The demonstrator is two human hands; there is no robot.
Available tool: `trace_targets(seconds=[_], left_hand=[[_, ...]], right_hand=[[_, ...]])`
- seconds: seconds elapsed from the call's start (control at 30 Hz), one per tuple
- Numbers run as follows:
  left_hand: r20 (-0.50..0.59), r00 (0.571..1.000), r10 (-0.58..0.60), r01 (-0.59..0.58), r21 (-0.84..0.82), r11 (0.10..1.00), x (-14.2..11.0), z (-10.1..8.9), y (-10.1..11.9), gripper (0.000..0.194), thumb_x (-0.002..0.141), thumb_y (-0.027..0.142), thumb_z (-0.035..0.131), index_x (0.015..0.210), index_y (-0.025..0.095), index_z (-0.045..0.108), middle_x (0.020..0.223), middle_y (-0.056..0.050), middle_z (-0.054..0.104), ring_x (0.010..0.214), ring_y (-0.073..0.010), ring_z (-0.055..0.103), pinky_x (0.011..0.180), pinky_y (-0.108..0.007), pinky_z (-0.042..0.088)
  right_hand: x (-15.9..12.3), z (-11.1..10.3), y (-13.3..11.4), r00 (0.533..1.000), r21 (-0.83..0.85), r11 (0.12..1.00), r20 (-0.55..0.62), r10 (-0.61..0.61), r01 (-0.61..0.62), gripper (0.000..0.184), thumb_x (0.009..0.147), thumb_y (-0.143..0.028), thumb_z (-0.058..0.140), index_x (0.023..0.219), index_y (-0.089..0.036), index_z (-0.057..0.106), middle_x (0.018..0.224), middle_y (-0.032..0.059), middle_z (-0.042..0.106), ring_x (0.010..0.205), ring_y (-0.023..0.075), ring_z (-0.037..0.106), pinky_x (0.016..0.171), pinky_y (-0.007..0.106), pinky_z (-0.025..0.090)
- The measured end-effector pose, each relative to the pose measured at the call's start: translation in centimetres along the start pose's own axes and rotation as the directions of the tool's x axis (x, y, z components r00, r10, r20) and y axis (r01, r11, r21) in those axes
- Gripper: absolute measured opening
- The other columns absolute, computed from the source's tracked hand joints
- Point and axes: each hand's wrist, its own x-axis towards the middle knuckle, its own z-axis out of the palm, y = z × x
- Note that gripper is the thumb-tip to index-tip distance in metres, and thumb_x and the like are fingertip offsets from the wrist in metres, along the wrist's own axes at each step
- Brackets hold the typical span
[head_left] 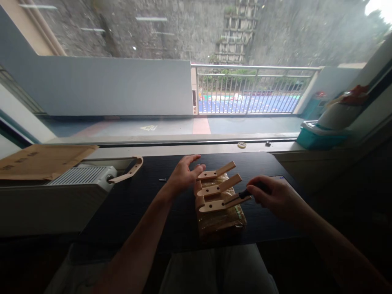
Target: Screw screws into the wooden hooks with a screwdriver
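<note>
Three pale wooden hooks with dark holes lie side by side on a brown package wrapped in clear tape [220, 226]: a far hook [211, 174], a middle hook [214, 190] and a near hook [211, 206]. My right hand [272, 194] is closed round the black handle of a screwdriver [246, 193]. Its shaft slants down to the left over the near hook, the tip close to a hole. My left hand [185, 173] is at the left end of the far hook, fingers apart; whether it touches the hook I cannot tell.
Screws [162, 180] lie on the black table [137, 212]. Another wooden hook [128, 171] rests at the table's left edge, by a white radiator [82, 175] and a cardboard sheet [45, 161]. A tape roll [241, 145] and teal box [318, 136] stand along the windowsill.
</note>
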Motion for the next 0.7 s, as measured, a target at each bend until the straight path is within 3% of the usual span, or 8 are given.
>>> trace_targets(seconds=[0.03, 0.1, 0.2, 0.33, 0.43, 0.5, 0.57, 0.7], left_hand=[[0.081, 0.992, -0.096, 0.103, -0.086, 0.991, 1.5, 0.1, -0.1, 0.059, 0.079, 0.042, 0.057, 0.130, 0.016, 0.043, 0.135, -0.012, 0.045, 0.117, -0.0244, 0.048, 0.097, -0.036, 0.039], [0.207, 0.967, -0.147, 0.171, -0.103, 0.980, 4.2, 0.3, -0.4, 0.060, 0.077, 0.044, 0.058, 0.128, 0.015, 0.045, 0.126, -0.013, 0.053, 0.102, -0.0234, 0.057, 0.082, -0.033, 0.047], [0.446, 0.863, -0.235, 0.291, -0.059, 0.955, 6.7, 0.5, -1.2, 0.052, 0.064, 0.043, 0.071, 0.105, 0.014, 0.062, 0.099, -0.011, 0.067, 0.083, -0.0220, 0.063, 0.066, -0.029, 0.049], [0.666, 0.688, -0.289, 0.392, -0.005, 0.920, 7.1, 0.2, -2.1, 0.048, 0.060, 0.048, 0.072, 0.094, 0.014, 0.067, 0.080, -0.007, 0.069, 0.072, -0.0200, 0.064, 0.062, -0.028, 0.049], [0.725, 0.627, -0.284, 0.412, 0.000, 0.911, 6.6, 0.3, -2.5, 0.046, 0.059, 0.044, 0.074, 0.094, 0.016, 0.068, 0.085, -0.006, 0.070, 0.076, -0.0201, 0.064, 0.066, -0.028, 0.050], [0.734, 0.624, -0.268, 0.408, -0.013, 0.913, 6.3, 0.9, -2.7, 0.044, 0.056, 0.037, 0.079, 0.094, 0.018, 0.068, 0.089, -0.004, 0.070, 0.080, -0.0205, 0.065, 0.069, -0.028, 0.050], [0.723, 0.648, -0.239, 0.393, -0.049, 0.918, 6.1, 1.6, -3.0, 0.045, 0.050, 0.029, 0.082, 0.090, 0.017, 0.067, 0.088, -0.004, 0.070, 0.082, -0.0215, 0.065, 0.071, -0.029, 0.051], [0.618, 0.774, -0.138, 0.331, -0.209, 0.920, 5.4, 2.1, -3.1, 0.048, 0.057, 0.031, 0.079, 0.098, 0.014, 0.061, 0.096, -0.007, 0.067, 0.089, -0.0236, 0.064, 0.079, -0.034, 0.051]], right_hand=[[-0.1, 0.6, 0.6, 1.000, 0.100, 0.995, 0.018, 0.006, -0.008, 0.029, 0.083, -0.043, 0.047, 0.090, -0.018, 0.059, 0.059, -0.0028, 0.053, 0.054, 0.0126, 0.049, 0.052, 0.026, 0.039], [-0.1, 1.9, 1.5, 1.000, 0.241, 0.970, 0.010, 0.021, -0.023, 0.031, 0.082, -0.045, 0.048, 0.089, -0.017, 0.058, 0.059, -0.0022, 0.053, 0.055, 0.0135, 0.051, 0.052, 0.026, 0.041], [0.8, 3.0, 2.4, 0.998, 0.318, 0.948, -0.058, 0.013, 0.006, 0.033, 0.082, -0.046, 0.049, 0.091, -0.016, 0.058, 0.064, -0.0007, 0.056, 0.059, 0.0141, 0.053, 0.054, 0.027, 0.043], [2.6, 3.0, 3.0, 0.974, 0.240, 0.968, -0.224, -0.024, 0.079, 0.031, 0.081, -0.044, 0.050, 0.089, -0.016, 0.061, 0.068, 0.0009, 0.060, 0.062, 0.0146, 0.055, 0.057, 0.026, 0.044], [4.0, 3.0, 3.4, 0.957, 0.262, 0.958, -0.287, -0.037, 0.115, 0.033, 0.080, -0.044, 0.051, 0.090, -0.015, 0.061, 0.072, 0.0022, 0.062, 0.065, 0.0153, 0.057, 0.060, 0.027, 0.045], [4.7, 3.1, 3.4, 0.957, 0.293, 0.947, -0.285, -0.046, 0.133, 0.034, 0.080, -0.045, 0.050, 0.093, -0.014, 0.060, 0.072, 0.0022, 0.061, 0.065, 0.0151, 0.057, 0.060, 0.028, 0.046], [5.3, 3.1, 3.1, 0.958, 0.290, 0.945, -0.276, -0.071, 0.154, 0.035, 0.081, -0.044, 0.049, 0.095, -0.014, 0.060, 0.070, 0.0017, 0.060, 0.063, 0.0146, 0.056, 0.059, 0.028, 0.046], [6.3, 2.3, 1.5, 0.948, 0.266, 0.938, -0.283, -0.143, 0.221, 0.032, 0.082, -0.042, 0.049, 0.094, -0.015, 0.059, 0.072, 0.0019, 0.061, 0.065, 0.0145, 0.057, 0.060, 0.028, 0.047]])
